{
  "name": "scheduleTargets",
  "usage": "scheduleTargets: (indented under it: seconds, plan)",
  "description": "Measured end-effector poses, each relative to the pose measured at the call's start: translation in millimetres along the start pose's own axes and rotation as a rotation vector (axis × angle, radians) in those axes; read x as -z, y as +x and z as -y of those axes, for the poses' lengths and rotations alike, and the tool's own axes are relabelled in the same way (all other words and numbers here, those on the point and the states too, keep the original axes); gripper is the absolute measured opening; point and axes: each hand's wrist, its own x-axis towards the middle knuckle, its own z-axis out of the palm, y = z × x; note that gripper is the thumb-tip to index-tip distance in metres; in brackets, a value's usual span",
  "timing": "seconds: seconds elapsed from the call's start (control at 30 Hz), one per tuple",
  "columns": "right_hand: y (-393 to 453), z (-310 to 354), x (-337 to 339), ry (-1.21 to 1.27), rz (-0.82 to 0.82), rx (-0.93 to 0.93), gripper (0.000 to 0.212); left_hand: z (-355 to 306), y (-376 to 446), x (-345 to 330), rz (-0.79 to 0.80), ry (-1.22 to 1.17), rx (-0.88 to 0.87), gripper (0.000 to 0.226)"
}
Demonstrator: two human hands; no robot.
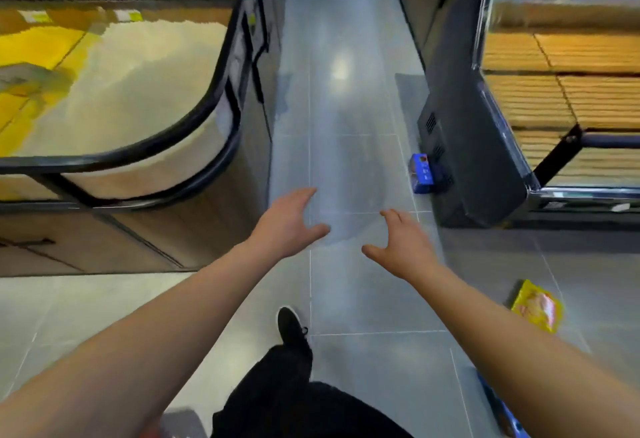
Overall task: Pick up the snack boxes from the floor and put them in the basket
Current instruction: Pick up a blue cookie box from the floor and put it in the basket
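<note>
A blue snack box (421, 173) lies on the grey tiled floor against the foot of the dark cabinet on the right. A yellow snack pack (536, 305) lies on the floor at the lower right. Another blue box (498, 406) shows partly under my right forearm at the bottom right. My left hand (289, 221) and my right hand (401, 243) are stretched out over the aisle floor, fingers spread and empty, well short of the blue box. No basket is clearly visible.
A glass-fronted counter with a curved black rail (194, 102) lines the left of the aisle. A dark refrigerated cabinet (474, 147) with shelves of tan goods stands on the right. My black shoe (292, 328) is on the floor below my hands.
</note>
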Motion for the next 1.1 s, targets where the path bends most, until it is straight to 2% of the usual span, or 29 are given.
scheduleTargets:
  seconds: [0.3,0.73,0.93,1.1]
  plan:
    - [106,-72,58,-0.002,-0.094,-0.214,0.081,-56,186,-18,0.138,-0.036,-0.171,0.078]
    - [282,-149,118,0.178,-0.104,-0.538,0.086,-122,447,-28,0.344,0.004,-0.299,0.078]
    - [381,-216,127,0.294,-0.086,-0.576,0.086,-167,561,-64,0.378,0.041,-0.284,0.078]
    - [453,-256,126,0.413,0.024,-0.628,0.079,-192,634,-98,0.447,0.071,-0.221,0.077]
